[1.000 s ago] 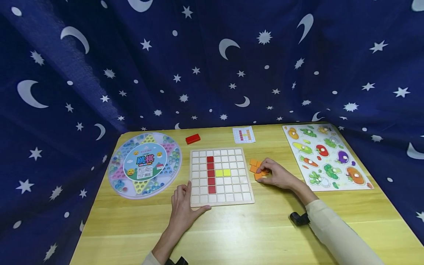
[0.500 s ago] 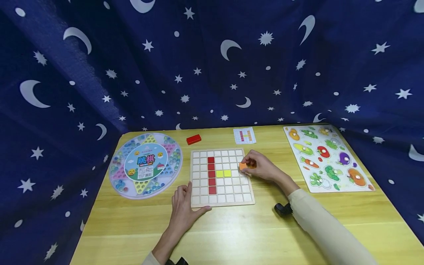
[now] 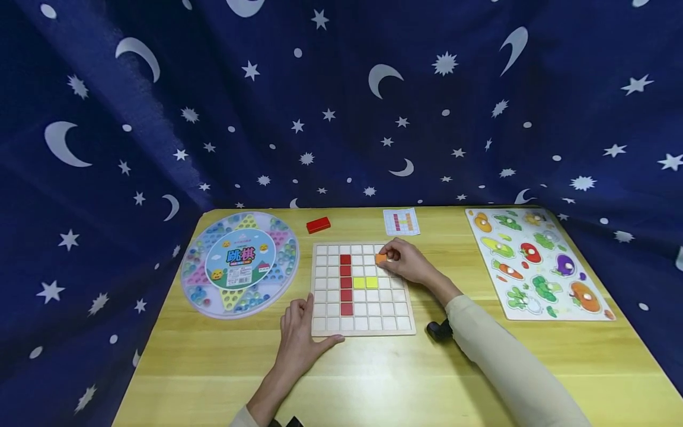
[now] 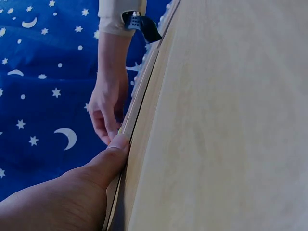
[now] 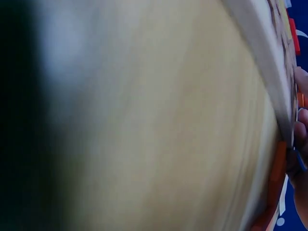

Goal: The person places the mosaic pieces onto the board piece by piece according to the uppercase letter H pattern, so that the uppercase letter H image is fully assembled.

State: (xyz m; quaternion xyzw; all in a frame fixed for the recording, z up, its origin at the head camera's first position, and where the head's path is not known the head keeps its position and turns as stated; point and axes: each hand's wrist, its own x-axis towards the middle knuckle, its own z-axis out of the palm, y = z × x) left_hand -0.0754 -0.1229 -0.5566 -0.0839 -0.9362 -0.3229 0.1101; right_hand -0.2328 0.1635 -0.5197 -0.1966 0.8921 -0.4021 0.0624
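Observation:
My left hand [image 3: 296, 341] rests at the near left corner of a wooden grid board [image 3: 413, 323]. Its index finger lies along the left side and the thumb along the near edge; in the left wrist view the thumb [image 4: 108, 161] presses that edge. My right hand [image 3: 409, 262] pinches an orange square tile [image 3: 380, 259] over the board's upper right cells. Whether the tile touches the board cannot be made out. A column of several red tiles [image 3: 346, 283] lies in the grid, with two yellow tiles [image 3: 358, 283] beside it. Loose orange tiles [image 5: 276, 175] show beside the board in the right wrist view.
A pattern card [image 3: 401, 222] and a red block or stack [image 3: 318, 225] lie behind the board. At the left is a round marble game [image 3: 240, 261]; at the right, a vegetable knob puzzle [image 3: 507, 284]. A starry dark blue cloth [image 3: 341, 148] hangs behind the table.
My right hand has picked up an orange tile from the loose ones and carried it left and away from me, over the grid's upper right. The left hand stays at the board's corner.

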